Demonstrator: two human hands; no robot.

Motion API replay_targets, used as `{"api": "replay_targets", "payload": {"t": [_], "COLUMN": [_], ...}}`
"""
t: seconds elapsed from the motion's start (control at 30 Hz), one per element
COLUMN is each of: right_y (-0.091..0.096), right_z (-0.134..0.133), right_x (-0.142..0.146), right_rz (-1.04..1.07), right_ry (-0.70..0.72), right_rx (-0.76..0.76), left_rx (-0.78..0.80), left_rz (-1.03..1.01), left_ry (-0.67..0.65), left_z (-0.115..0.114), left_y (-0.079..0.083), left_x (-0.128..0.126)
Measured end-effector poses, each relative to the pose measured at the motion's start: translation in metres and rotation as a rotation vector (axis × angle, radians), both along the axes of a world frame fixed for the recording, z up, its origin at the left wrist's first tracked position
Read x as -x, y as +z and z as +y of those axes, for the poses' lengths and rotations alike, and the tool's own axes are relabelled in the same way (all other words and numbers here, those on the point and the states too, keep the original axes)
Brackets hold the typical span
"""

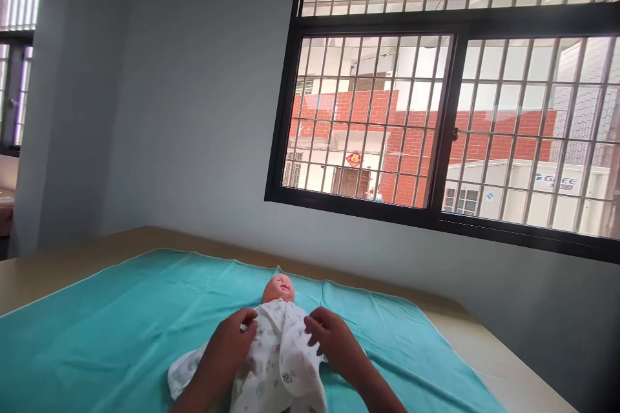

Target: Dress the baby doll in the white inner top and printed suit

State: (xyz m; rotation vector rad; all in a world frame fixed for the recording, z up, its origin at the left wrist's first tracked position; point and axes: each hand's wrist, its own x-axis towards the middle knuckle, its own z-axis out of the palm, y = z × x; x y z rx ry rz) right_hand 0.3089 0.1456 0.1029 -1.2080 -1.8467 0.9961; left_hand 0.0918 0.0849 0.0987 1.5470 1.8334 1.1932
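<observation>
A baby doll (pixel 279 288) lies on its back, its head toward the wall. It wears a white baby gown (pixel 276 342) with a small print, and one front panel overlaps the other down the chest. My left hand (pixel 232 339) is over the gown's left side, fingers curved with a small gap between thumb and forefinger. Across the chest, my right hand (pixel 334 339) is at the gown's right edge, its fingers bent and apart. Neither hand visibly grips the fabric. One sleeve (pixel 181 374) sticks out beyond my left forearm.
Under the doll a turquoise cloth (pixel 121 316) is spread with some wrinkles over a tan table (pixel 504 352). A grey wall (pixel 194 110) rises behind the table. A barred, black-framed window (pixel 358 200) is at the right, and part of another window (pixel 14 97) shows far left.
</observation>
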Motion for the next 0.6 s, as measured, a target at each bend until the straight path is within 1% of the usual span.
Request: {"api": "replay_targets", "payload": {"t": [0.07,0.17,0.23,0.3,0.37,0.43,0.53,0.6], "right_y": [-0.006,-0.014,-0.018,-0.02,-0.023,-0.026,-0.032,-0.035], "right_z": [0.03,0.06,0.069,0.074,0.078,0.083,0.091,0.095], "right_x": [0.022,0.049,0.06,0.066,0.066,0.063,0.058,0.055], "right_rz": [-0.052,-0.325,-0.512,-0.606,-0.587,-0.492,-0.292,-0.083], "right_ry": [-0.131,-0.254,-0.264,-0.231,-0.212,-0.211,-0.193,-0.177], "right_rx": [-0.006,-0.122,-0.196,-0.205,-0.171,-0.11,-0.003,0.108], "left_rx": [0.021,0.04,0.053,0.07,0.088,0.081,0.015,-0.041], "left_rz": [0.135,0.212,0.217,0.226,0.233,0.231,0.175,0.079], "left_ry": [-0.018,-0.019,-0.028,-0.039,-0.037,-0.03,-0.063,-0.105], "left_z": [0.04,0.087,0.108,0.121,0.127,0.128,0.127,0.128], "left_y": [0.001,-0.004,-0.009,-0.016,-0.022,-0.028,-0.031,-0.031], "left_x": [0.004,0.0,-0.006,-0.011,-0.015,-0.016,-0.014,-0.012]}}
